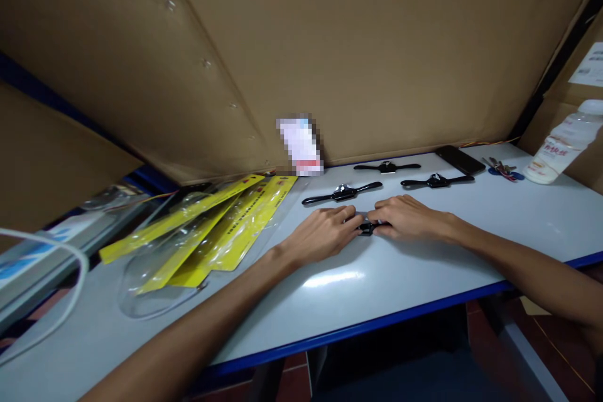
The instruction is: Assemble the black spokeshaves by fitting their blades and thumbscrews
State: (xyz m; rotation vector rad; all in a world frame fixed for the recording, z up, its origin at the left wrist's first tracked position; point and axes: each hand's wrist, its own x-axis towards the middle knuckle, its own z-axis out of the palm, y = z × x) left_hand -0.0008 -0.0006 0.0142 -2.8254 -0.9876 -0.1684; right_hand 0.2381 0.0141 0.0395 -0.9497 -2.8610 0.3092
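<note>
Both hands are on one black spokeshave [366,228], low over the tabletop. My left hand [327,232] is closed around its left handle, and my right hand [407,218] grips the right side, fingers curled near the middle. Only the central body shows between the fingers; the handles are mostly covered. Beyond them lie three more black spokeshaves: one [343,193] just past my left hand, another [436,181] past my right hand, and a third [387,167] farthest back.
Yellow cards in clear plastic packaging [235,232] overlap on the left of the white table [301,314]. A dark phone [460,160], keys [502,168] and a white bottle [560,147] occupy the back right. A blurred-out upright phone-like object [301,144] leans against the cardboard wall [377,44].
</note>
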